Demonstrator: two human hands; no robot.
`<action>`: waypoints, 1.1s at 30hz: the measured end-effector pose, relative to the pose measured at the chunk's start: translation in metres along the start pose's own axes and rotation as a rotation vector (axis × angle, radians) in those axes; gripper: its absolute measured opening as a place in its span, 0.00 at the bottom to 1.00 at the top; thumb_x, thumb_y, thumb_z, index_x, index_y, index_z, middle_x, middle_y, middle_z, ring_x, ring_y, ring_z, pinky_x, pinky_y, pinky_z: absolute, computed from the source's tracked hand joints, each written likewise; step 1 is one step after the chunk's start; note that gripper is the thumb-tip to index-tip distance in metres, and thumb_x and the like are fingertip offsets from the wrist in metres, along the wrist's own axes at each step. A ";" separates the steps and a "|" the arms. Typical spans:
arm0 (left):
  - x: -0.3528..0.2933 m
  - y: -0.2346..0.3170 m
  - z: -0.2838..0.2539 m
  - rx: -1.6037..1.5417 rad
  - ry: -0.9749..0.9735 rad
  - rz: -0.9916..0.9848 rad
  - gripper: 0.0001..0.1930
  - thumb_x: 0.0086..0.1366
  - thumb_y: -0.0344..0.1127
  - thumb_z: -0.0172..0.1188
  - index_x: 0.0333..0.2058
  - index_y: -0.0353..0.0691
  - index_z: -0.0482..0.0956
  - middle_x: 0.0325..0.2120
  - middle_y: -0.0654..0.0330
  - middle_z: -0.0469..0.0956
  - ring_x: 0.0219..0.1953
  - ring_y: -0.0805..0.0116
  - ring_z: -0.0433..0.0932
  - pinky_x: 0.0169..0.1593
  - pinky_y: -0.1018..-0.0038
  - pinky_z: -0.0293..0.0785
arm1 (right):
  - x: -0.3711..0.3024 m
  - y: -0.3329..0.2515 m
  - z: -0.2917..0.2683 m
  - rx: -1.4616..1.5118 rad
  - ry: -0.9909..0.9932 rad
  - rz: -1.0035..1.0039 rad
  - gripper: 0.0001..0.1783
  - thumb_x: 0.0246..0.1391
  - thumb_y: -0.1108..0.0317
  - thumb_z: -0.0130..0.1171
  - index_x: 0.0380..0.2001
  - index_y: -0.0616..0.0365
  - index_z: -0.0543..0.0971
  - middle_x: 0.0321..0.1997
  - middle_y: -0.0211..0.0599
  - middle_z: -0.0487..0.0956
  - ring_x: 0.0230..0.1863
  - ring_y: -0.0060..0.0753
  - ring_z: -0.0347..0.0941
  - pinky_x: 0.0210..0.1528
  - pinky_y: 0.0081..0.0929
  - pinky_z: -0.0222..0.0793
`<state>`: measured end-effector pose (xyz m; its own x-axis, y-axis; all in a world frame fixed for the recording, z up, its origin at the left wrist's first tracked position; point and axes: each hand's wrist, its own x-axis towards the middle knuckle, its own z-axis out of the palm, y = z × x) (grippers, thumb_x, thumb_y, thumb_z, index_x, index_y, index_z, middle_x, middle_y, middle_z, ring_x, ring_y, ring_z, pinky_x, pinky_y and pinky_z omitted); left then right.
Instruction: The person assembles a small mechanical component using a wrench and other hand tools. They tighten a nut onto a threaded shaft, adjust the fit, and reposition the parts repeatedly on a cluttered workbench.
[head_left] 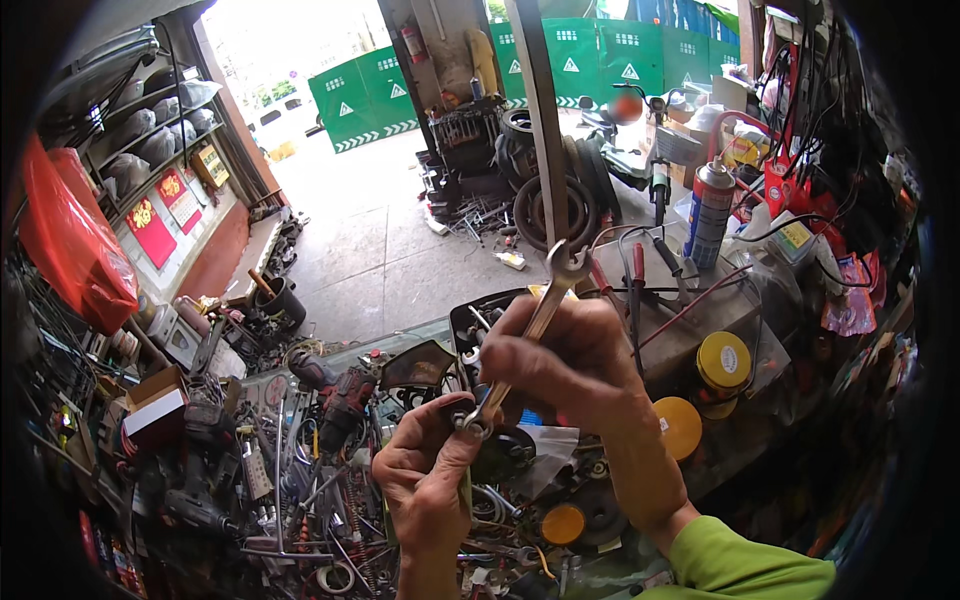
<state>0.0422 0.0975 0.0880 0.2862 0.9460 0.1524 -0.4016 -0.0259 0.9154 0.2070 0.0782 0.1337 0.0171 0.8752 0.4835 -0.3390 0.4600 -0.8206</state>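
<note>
A combination wrench (543, 318) is gripped by my right hand (580, 365), its open jaw pointing up and away. The fingers of that hand wrap round the shaft. At the wrench's lower, ring end, my left hand (428, 475) pinches a small metal piece (462, 418) between thumb and forefinger. That piece touches the ring; its exact kind is too small to make out. Both hands are raised above a cluttered bench. Close beyond my left hand lies a cordless drill (347, 405), red and black.
Loose tools and metal parts crowd the bench. A spray can (708, 215), a yellow-lidded tin (722, 360) and red-handled cables (638, 262) are at the right. Tyres (555, 208) stand by a post (540, 120). A black bucket (280, 303) sits at the left.
</note>
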 end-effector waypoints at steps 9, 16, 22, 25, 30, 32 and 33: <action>-0.002 0.008 0.000 0.130 -0.070 0.045 0.14 0.61 0.20 0.60 0.47 0.26 0.75 0.37 0.57 0.81 0.39 0.75 0.78 0.44 0.80 0.75 | 0.004 0.017 -0.009 -0.435 -0.089 -0.086 0.07 0.59 0.70 0.59 0.31 0.64 0.78 0.15 0.30 0.72 0.19 0.13 0.64 0.20 0.20 0.61; -0.002 0.007 -0.003 0.177 -0.053 0.074 0.14 0.61 0.20 0.60 0.47 0.26 0.75 0.37 0.58 0.81 0.38 0.76 0.78 0.42 0.81 0.74 | 0.007 0.024 -0.012 -0.450 -0.134 -0.154 0.07 0.58 0.70 0.60 0.30 0.65 0.78 0.17 0.34 0.72 0.18 0.19 0.65 0.21 0.23 0.62; 0.002 0.009 -0.006 0.117 -0.030 0.075 0.16 0.60 0.19 0.58 0.48 0.25 0.75 0.38 0.57 0.80 0.38 0.74 0.77 0.45 0.80 0.73 | 0.012 0.031 -0.003 -0.531 -0.077 -0.293 0.06 0.56 0.71 0.61 0.29 0.64 0.79 0.18 0.43 0.74 0.16 0.32 0.67 0.20 0.27 0.62; -0.001 0.014 -0.005 0.046 -0.021 0.093 0.17 0.60 0.18 0.57 0.49 0.24 0.74 0.39 0.56 0.80 0.40 0.73 0.77 0.47 0.80 0.71 | 0.012 0.032 0.001 -0.497 -0.060 -0.287 0.07 0.55 0.72 0.61 0.27 0.65 0.79 0.19 0.44 0.75 0.16 0.33 0.69 0.20 0.27 0.62; -0.001 0.009 -0.009 -0.046 0.038 0.143 0.16 0.61 0.20 0.55 0.49 0.24 0.74 0.41 0.55 0.79 0.43 0.72 0.76 0.50 0.78 0.69 | 0.014 0.046 0.015 -0.488 0.048 -0.412 0.05 0.54 0.74 0.61 0.28 0.66 0.79 0.24 0.40 0.80 0.19 0.29 0.74 0.21 0.24 0.67; -0.001 0.010 -0.011 -0.029 0.065 0.183 0.17 0.61 0.21 0.55 0.50 0.24 0.73 0.44 0.52 0.78 0.46 0.67 0.76 0.54 0.74 0.69 | 0.012 0.047 0.022 -0.503 0.065 -0.360 0.04 0.55 0.75 0.62 0.34 0.64 0.81 0.28 0.36 0.82 0.28 0.22 0.77 0.30 0.19 0.72; -0.001 0.010 -0.011 -0.018 0.078 0.201 0.18 0.61 0.22 0.54 0.51 0.24 0.72 0.45 0.51 0.78 0.48 0.64 0.76 0.56 0.72 0.69 | 0.010 0.048 0.026 -0.510 0.076 -0.333 0.06 0.55 0.75 0.62 0.37 0.63 0.82 0.30 0.34 0.83 0.32 0.18 0.79 0.35 0.17 0.75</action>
<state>0.0281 0.0998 0.0933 0.1311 0.9445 0.3012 -0.4596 -0.2113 0.8626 0.1668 0.1050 0.1069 0.1178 0.6714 0.7317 0.1885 0.7083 -0.6803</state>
